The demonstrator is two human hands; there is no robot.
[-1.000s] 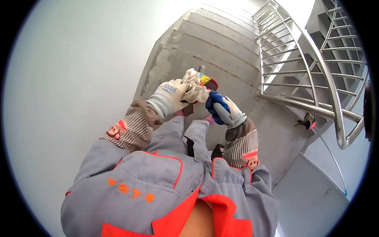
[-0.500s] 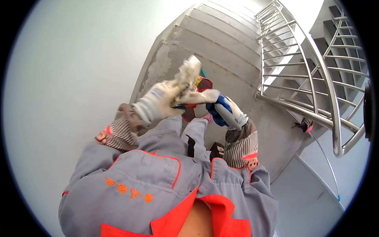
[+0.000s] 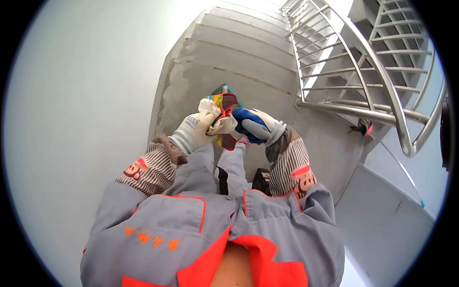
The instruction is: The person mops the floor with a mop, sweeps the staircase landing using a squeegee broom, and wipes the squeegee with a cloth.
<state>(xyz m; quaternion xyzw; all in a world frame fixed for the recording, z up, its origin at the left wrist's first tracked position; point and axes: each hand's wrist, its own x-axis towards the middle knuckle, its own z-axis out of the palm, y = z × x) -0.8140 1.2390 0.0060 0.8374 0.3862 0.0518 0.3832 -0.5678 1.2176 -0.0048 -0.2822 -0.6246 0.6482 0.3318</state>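
A crumpled off-white cloth is held between my two gloved hands in front of my body. My left hand, in a white glove with print on its back, is closed on the cloth's left part. On the right, my right hand, in a white and blue glove, grips the cloth's other side; a grey piece lies across its fingers. Just beyond and below the cloth is a colourful bag in dark red, yellow and green, partly hidden by the cloth and my hands.
Concrete stairs rise ahead beside a pale wall. A metal railing runs along the right. A dark and pink object with a pole is beyond it. A dark box sits near my legs.
The view has shifted, and the stairs and railing sit further left. My left hand swung the cloth up in a blur, then lowered it; the cloth is now gathered between both hands.
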